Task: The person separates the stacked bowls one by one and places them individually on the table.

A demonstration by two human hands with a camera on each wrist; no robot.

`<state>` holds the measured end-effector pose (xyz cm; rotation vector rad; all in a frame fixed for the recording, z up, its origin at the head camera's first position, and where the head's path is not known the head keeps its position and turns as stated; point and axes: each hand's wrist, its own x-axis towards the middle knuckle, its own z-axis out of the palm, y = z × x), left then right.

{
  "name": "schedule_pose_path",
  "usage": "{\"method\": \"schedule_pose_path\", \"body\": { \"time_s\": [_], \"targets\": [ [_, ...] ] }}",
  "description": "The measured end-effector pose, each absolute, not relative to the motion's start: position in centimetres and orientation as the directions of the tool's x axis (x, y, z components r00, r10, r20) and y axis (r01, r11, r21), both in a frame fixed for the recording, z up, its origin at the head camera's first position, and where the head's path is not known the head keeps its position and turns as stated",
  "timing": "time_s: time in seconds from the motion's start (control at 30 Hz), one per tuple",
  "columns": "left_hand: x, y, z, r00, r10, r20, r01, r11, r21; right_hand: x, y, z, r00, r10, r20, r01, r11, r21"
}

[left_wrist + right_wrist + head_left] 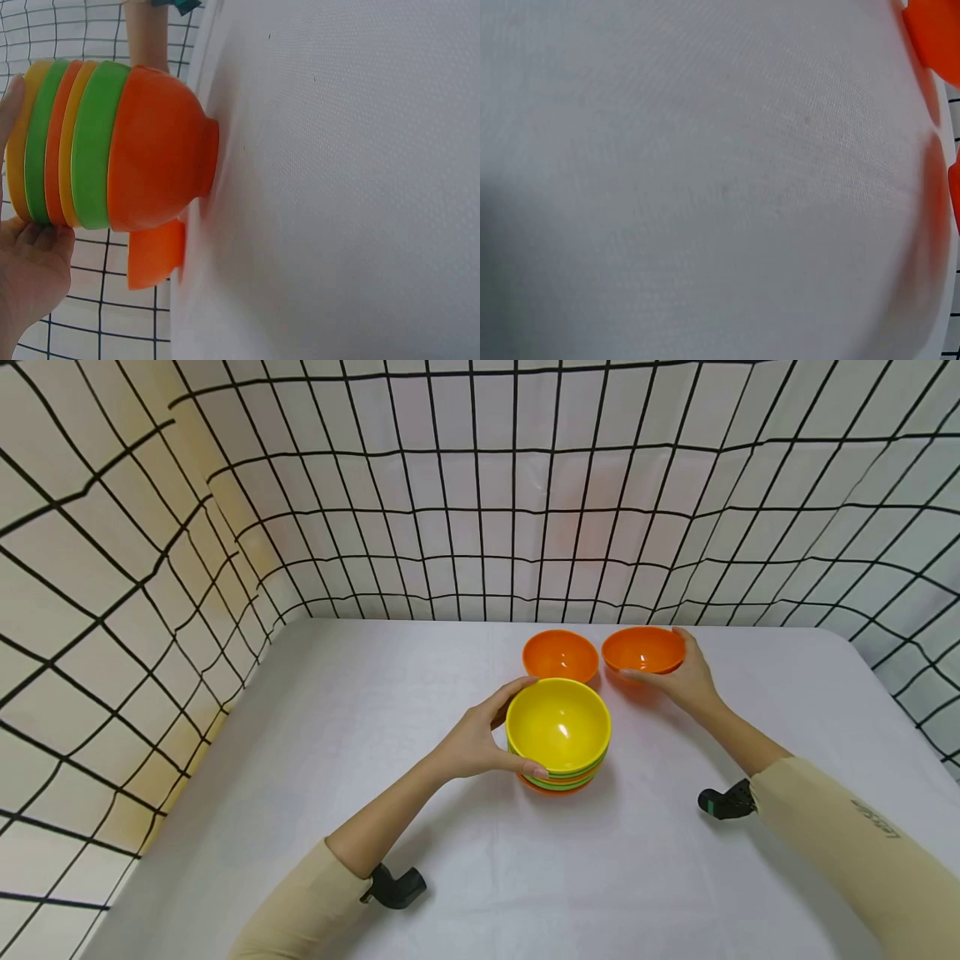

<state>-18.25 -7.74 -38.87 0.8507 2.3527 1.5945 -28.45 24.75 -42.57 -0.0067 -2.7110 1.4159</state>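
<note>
A stack of nested bowls (558,727) stands mid-table with a yellow bowl on top. In the left wrist view, green, orange and yellow rims alternate beneath it, down to an orange bowl (161,150) at the bottom. My left hand (472,739) holds the stack's upper part from the left, thumb at the near side, fingers round the far side. My right hand (692,678) grips an orange bowl (642,650) by its right side, back right of the stack. Whether that bowl touches the table I cannot tell. Another orange bowl (558,654) sits just behind the stack, untouched.
A white cloth covers the table (300,710). Black grid netting over white sheeting (465,485) rises along the back and sides. Dark wrist devices (397,887) protrude from both beige sleeves.
</note>
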Motion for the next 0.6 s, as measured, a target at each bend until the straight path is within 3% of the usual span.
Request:
{"method": "schedule_pose_path", "body": {
  "time_s": [0.6],
  "targets": [
    [-18.09, -7.67, -38.75, -0.830, 0.535, 0.155, 0.337, 0.260, 0.905, -28.80, 24.48, -42.67, -0.997, 0.044, 0.061, -0.025, 0.572, -0.820]
  ]
}}
